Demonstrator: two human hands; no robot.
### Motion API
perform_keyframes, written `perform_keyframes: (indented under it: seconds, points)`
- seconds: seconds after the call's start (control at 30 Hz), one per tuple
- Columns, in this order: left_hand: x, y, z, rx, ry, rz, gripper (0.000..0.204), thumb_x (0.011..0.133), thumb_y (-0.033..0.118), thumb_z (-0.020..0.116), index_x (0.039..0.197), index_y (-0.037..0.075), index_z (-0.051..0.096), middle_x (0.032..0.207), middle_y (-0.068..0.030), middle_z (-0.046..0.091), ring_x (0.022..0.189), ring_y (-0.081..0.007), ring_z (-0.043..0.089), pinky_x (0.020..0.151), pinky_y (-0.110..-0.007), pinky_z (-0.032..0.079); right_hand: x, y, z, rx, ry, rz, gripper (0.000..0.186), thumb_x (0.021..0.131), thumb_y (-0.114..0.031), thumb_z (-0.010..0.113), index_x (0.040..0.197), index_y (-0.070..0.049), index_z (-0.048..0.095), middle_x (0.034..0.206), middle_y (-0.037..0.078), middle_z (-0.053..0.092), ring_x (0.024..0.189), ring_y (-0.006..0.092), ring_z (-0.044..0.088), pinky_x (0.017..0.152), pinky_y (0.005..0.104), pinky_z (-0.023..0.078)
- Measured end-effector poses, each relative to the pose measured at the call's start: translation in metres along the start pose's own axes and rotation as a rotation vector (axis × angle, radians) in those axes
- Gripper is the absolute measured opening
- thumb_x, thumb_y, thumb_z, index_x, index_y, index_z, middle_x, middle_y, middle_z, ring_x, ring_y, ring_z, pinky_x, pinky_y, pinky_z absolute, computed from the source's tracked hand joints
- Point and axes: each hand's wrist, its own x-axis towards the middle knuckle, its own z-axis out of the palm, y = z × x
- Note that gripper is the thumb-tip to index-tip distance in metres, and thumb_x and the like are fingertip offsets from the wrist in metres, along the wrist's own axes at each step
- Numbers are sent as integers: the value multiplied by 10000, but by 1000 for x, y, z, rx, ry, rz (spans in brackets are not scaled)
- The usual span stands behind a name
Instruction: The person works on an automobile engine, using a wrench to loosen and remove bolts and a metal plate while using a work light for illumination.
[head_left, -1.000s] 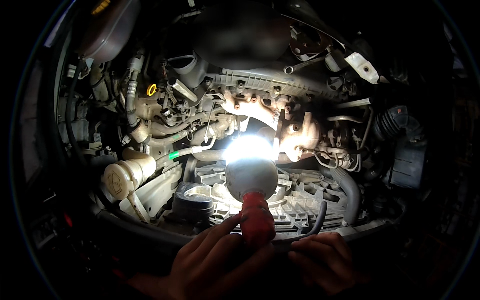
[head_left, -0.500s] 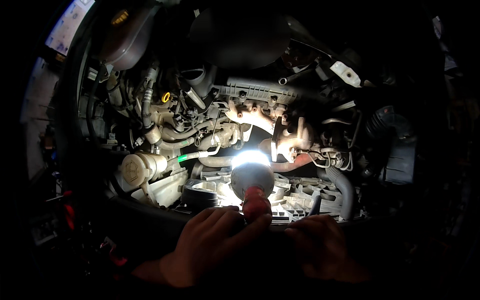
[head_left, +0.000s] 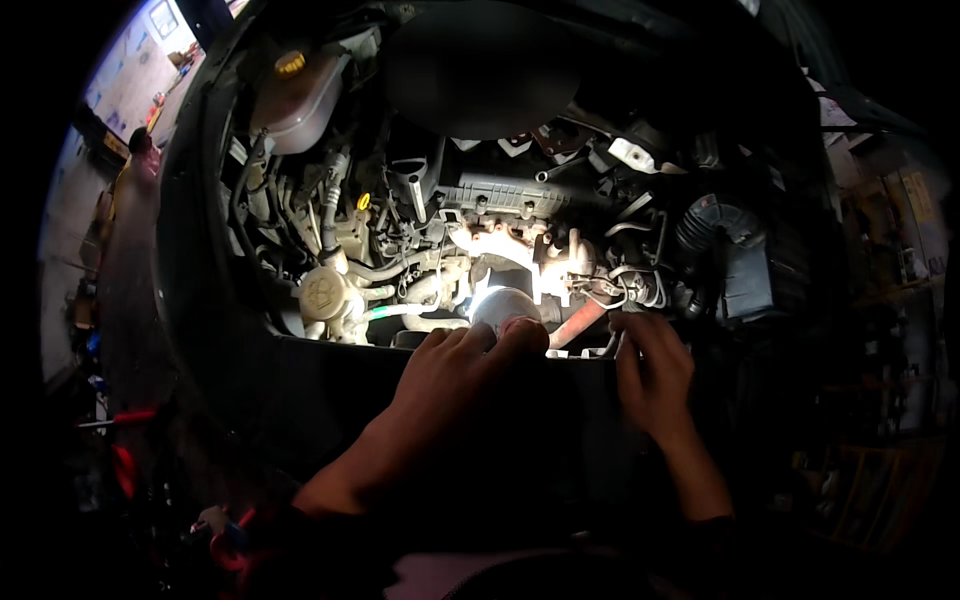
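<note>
A lit lamp [head_left: 503, 303] with a round whitish head glows over the front of an open engine bay. My left hand [head_left: 445, 370] is closed round the back of it, thumb and fingers on its reddish handle. To the right, my right hand [head_left: 655, 370] hovers at the bay's front edge. Its fingers are bent and the tips pinch together beside a red-lit hose [head_left: 580, 322]; whatever lies between them is too small and dark to tell. Past the lamp, its light falls on a metal exhaust manifold [head_left: 495, 240].
A cream round-capped reservoir [head_left: 328, 293] stands at the left, a coolant tank [head_left: 300, 105] with a yellow cap behind it. At the right sit a ribbed air duct [head_left: 712, 222] and a grey box [head_left: 745, 280]. A ring-ended wrench [head_left: 560, 170] lies behind the engine. Shelving [head_left: 890, 240] stands far right.
The view has shifted, so the bay's front edge appears higher. My left hand now covers more of the lamp's handle. My right hand has lifted and its fingers point further into the bay.
</note>
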Motion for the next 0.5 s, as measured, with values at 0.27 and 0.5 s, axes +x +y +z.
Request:
perform_keyframes:
  seconds: [0.27, 0.5]
  points:
    - [-115, 4, -37, 34, 303, 55, 419, 758, 163, 726, 1157, 88, 620, 1210, -176, 527, 1231, -383, 472, 1009, -504, 395, -13, 3, 3, -146, 110, 79, 217, 821, -2, 595, 1032, -15, 646, 902, 163, 648, 771, 319, 649, 677, 366, 513]
    - [-201, -43, -62, 82, 559, -215, 365, 731, 2, 692, 1090, 51, 645, 1267, -174, 524, 1282, -410, 440, 1041, -502, 386, 13, 13, 11, -117, 29, 199, 207, 880, -91, 581, 1071, -34, 638, 958, 155, 663, 879, 325, 648, 765, 387, 508]
